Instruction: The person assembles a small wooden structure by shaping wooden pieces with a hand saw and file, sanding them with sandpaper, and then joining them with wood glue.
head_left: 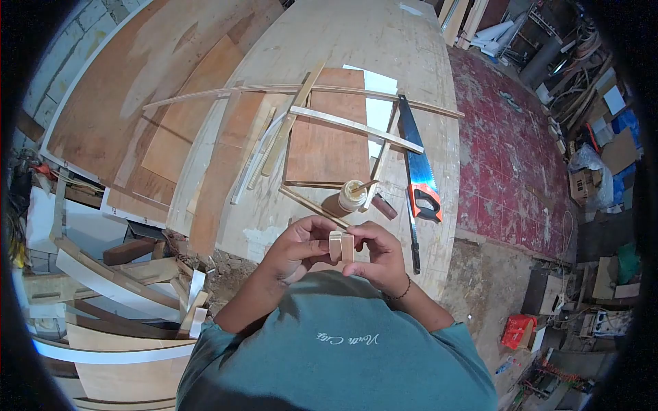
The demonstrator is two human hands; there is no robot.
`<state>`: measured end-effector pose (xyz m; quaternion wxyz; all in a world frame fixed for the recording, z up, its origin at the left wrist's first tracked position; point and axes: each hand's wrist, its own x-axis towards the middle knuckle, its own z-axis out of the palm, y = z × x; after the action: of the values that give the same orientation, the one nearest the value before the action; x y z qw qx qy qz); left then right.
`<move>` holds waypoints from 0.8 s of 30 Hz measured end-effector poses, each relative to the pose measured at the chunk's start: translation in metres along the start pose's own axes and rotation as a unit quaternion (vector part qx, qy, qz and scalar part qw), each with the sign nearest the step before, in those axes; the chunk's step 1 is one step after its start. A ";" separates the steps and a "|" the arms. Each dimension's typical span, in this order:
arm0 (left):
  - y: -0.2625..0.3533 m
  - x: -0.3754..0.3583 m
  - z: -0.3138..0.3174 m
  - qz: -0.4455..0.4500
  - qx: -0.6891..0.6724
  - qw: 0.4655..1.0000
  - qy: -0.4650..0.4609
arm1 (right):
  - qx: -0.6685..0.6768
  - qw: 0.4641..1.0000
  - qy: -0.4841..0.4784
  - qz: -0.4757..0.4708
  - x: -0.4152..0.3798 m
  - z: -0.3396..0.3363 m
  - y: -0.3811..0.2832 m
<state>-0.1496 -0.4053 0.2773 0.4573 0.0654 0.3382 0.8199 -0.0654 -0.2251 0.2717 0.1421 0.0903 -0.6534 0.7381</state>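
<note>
Close to my chest, at the table's near edge, both hands grip a small wooden piece [340,248] that looks made of pale blocks set together. My left hand [300,248] has its fingers closed on the left side of it. On its right side, my right hand [378,255] pinches it between thumb and fingers. Just beyond the hands stands an open jar [353,196] with a stick in it and whitish stuff round its rim. A thin wooden strip [312,205] runs from the upper left down to my fingers.
Past the jar lies a brown board [327,137] with long wooden strips [356,129] across it. A handsaw [417,157] and a thin dark rod [414,240] lie at the right. Wood offcuts [123,281] are heaped left of the table [404,41].
</note>
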 end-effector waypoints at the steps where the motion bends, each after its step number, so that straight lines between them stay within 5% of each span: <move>1: 0.000 0.000 -0.001 0.000 0.000 1.000 0.000 | 0.000 1.000 0.000 0.000 -0.001 0.000 0.000; 16: -0.005 -0.007 -0.003 0.017 -0.005 0.999 -0.049 | 0.067 0.995 0.007 0.072 -0.009 0.004 0.005; 24: -0.008 -0.009 0.004 0.040 0.065 0.996 0.051 | 0.074 0.991 0.012 0.111 -0.008 0.009 0.007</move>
<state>-0.1369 -0.4074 0.2771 0.4012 0.0661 0.4108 0.8160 -0.0604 -0.2354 0.2636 0.0598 0.0182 -0.6008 0.7969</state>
